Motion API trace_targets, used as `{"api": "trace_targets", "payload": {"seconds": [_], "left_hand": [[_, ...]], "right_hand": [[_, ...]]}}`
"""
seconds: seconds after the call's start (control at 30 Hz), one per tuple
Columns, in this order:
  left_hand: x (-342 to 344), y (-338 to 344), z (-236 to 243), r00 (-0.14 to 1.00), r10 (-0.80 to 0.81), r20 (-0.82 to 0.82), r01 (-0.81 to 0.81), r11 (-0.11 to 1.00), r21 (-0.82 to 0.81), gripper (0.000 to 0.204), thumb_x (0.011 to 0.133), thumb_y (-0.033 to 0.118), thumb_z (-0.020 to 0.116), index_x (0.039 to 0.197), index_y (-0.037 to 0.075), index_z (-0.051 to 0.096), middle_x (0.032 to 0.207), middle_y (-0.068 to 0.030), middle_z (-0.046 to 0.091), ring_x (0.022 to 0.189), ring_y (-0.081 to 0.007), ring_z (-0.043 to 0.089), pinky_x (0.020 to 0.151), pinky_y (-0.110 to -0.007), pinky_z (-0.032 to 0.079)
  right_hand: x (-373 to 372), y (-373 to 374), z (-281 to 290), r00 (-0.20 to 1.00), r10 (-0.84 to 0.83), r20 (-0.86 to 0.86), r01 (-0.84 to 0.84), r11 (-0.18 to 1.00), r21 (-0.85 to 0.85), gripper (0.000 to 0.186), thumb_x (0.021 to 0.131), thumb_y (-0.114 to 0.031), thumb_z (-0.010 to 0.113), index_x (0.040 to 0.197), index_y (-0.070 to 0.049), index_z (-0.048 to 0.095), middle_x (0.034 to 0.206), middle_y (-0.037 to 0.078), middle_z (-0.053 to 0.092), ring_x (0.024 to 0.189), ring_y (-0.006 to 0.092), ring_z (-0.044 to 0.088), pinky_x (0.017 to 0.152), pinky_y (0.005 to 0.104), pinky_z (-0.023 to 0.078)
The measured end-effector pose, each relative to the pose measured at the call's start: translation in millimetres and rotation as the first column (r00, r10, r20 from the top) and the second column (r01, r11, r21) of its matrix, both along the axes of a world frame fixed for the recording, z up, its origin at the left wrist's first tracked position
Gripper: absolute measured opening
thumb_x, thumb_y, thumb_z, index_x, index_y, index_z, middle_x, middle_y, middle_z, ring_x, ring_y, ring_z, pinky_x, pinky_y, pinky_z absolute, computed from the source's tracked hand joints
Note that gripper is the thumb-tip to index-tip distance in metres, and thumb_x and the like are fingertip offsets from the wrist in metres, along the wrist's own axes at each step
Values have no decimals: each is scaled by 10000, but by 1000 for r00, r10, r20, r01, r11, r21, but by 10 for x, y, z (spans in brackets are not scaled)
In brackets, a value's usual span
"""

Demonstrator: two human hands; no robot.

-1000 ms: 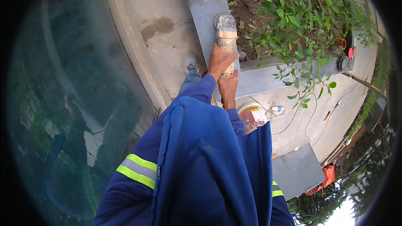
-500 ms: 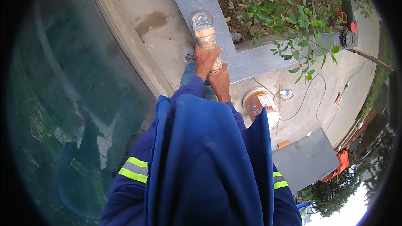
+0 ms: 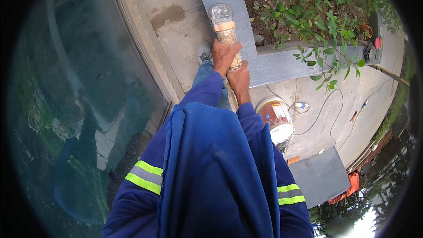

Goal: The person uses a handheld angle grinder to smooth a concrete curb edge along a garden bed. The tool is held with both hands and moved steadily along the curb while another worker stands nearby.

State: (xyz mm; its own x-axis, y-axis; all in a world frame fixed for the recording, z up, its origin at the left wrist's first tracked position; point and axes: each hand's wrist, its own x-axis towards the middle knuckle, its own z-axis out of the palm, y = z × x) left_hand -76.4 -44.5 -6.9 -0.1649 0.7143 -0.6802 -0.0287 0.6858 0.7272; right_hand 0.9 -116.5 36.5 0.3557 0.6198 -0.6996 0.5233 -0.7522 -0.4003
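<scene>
An angle grinder (image 3: 227,34), dusty and with an orange band round its neck, is in both my hands. Its disc end lies over the grey stone-like ledge (image 3: 246,68) that borders a planting bed. My left hand (image 3: 225,55) wraps round the grinder's body, behind the orange band. Closed round the rear end is my right hand (image 3: 239,80), just behind the left. Whether the disc touches the ledge or is spinning, I cannot tell.
A glass surface (image 3: 88,83) fills the left side. Leafy branches (image 3: 326,57) overhang the ledge at right. A paint bucket (image 3: 275,117) stands beside my right forearm, near a cable (image 3: 324,114) and a blue-and-white plug (image 3: 301,105). A grey slab (image 3: 319,178) lies behind it.
The whole view has shifted slightly. The grinder and both hands have moved a little forward along the ledge, and my grip stays the same.
</scene>
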Motion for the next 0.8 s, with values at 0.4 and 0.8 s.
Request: {"api": "trace_targets", "payload": {"seconds": [0.4, 0.8], "left_hand": [[284, -141, 70, 959, -212, -188, 199, 976, -86, 749, 736, 309, 888, 1296, -74, 570, 1121, -245, 747, 1029, -358, 752, 910, -450, 589], [362, -702, 235, 964, -255, -80, 241, 958, -158, 798, 695, 334, 865, 1290, -87, 542, 1150, -312, 735, 1061, -460, 740, 952, -499, 582]], "right_hand": [[160, -341, -184, 982, -166, -93, 179, 970, 161, 630, 846, -335, 858, 1192, 81, 536, 1003, 390, 730, 1010, 546, 737, 842, 545, 569], [222, -958, -10, 971, -237, -33, 239, 969, 65, 627, 865, -335, 832, 1231, 74, 530, 1034, 356, 742, 1014, 517, 747, 876, 539, 572]]}}
